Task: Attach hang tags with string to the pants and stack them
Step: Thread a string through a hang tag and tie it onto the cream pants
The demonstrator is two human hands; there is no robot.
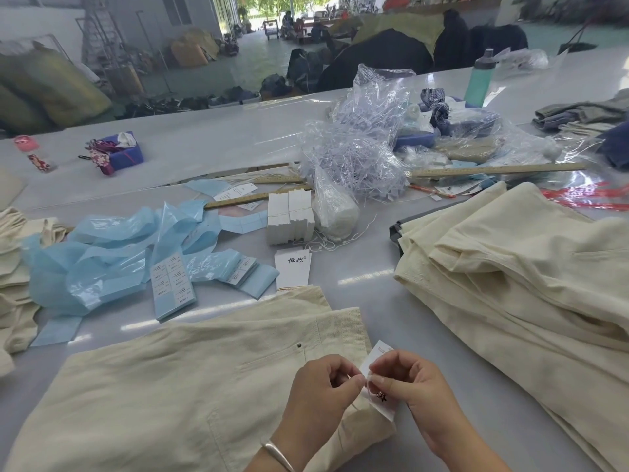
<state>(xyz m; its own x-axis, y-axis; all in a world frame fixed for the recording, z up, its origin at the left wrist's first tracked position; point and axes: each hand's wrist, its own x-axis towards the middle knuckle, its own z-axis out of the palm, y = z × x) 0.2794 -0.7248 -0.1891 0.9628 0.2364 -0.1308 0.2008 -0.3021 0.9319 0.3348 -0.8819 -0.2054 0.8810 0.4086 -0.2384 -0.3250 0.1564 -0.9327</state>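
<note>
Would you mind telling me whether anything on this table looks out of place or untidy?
Mostly clutter: crumpled blue plastic bags sprawl at the left, and loose clear plastic strips spill from torn wrapping mid-table. Nothing looks damaged; both hands pinch a hang tag.

Long grey table (211,137) — pale concrete floor (258,59) toward a bright doorway (262,8).

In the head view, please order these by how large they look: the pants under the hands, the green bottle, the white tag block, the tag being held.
1. Pants under the hands, largest by far.
2. White tag block.
3. Green bottle, looking close to the block; it stands farther away, so this order is unsure.
4. Held hang tag, partly covered by the right hand.
</note>
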